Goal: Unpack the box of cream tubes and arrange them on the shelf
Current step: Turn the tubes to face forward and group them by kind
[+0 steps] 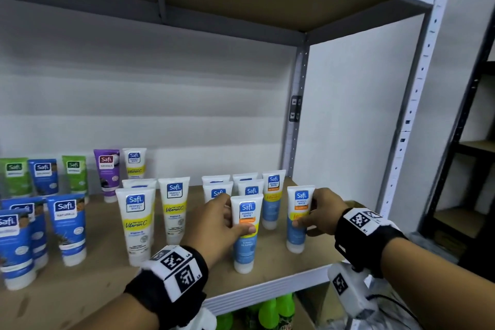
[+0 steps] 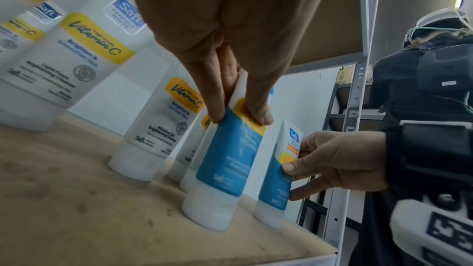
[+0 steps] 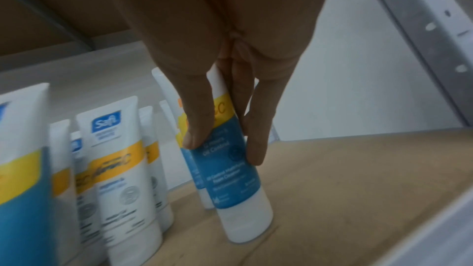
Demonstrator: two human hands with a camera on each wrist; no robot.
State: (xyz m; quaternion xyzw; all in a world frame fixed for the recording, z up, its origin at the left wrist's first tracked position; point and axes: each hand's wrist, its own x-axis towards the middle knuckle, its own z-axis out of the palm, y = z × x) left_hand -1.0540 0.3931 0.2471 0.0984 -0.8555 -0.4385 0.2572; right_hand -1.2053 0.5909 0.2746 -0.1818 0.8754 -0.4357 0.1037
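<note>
Two blue-and-white tubes marked "Safi Perfect White" are held cap-down on the shelf (image 1: 112,273) near its front right corner. One tube (image 1: 245,233) is pinched by the left hand (image 1: 214,225), the other tube (image 1: 297,218) by the right hand (image 1: 322,213), nearest the right upright. "Vitamin C" tubes (image 1: 136,225) are ranged to the left. Bare board is seen along the front edge.
</note>
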